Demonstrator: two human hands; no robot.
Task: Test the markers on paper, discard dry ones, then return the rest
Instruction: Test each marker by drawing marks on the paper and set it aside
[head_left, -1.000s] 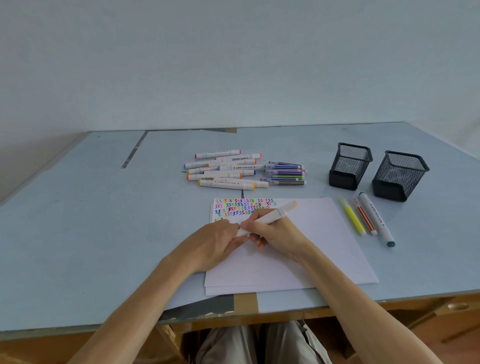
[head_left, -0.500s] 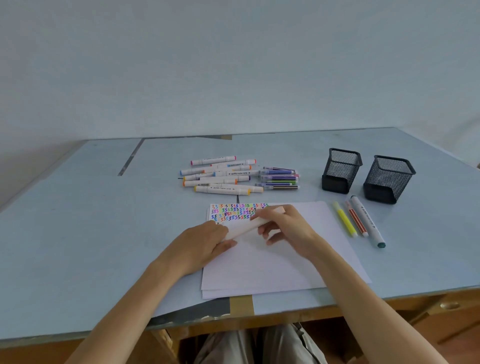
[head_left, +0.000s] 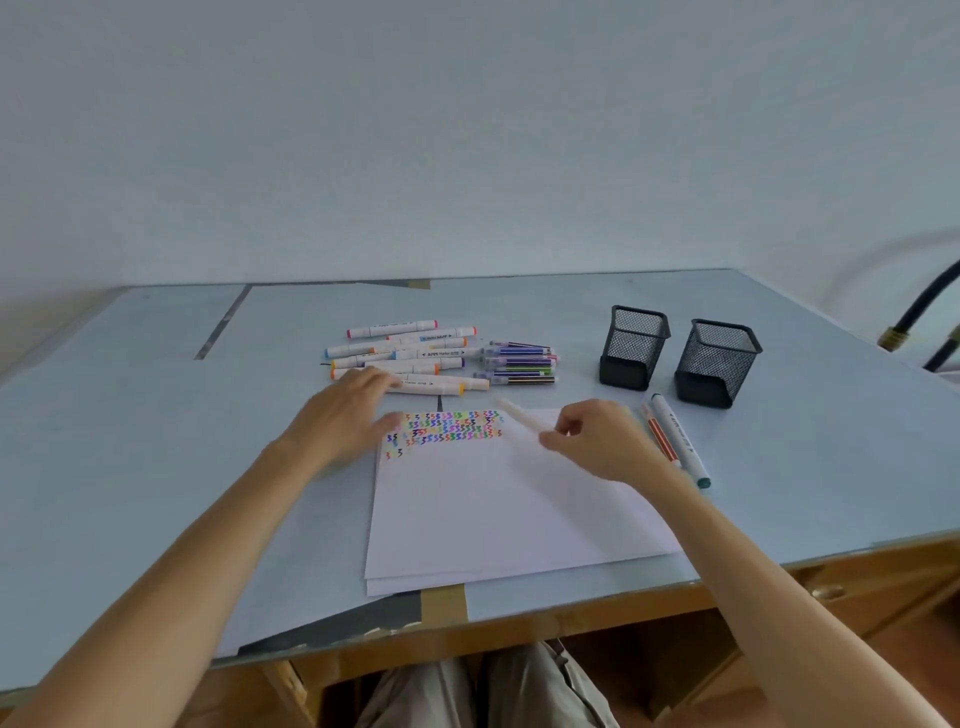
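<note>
The right hand (head_left: 597, 441) pinches a white marker (head_left: 522, 418) between thumb and fingers, its blurred free end slanting up and left over the top of the paper (head_left: 509, 509), beside the rows of coloured squiggles (head_left: 447, 428). The left hand (head_left: 343, 415) has straight, slightly spread fingers holding nothing, their tips at the nearest of the loose white markers (head_left: 400, 353); whether they touch it I cannot tell. Right of that heap lies a bundle of thin pens (head_left: 519, 361). Two black mesh cups (head_left: 680, 356) stand upright further right on the pale blue table (head_left: 130, 441), and two more pens (head_left: 675, 441) lie between them and the paper.
</note>
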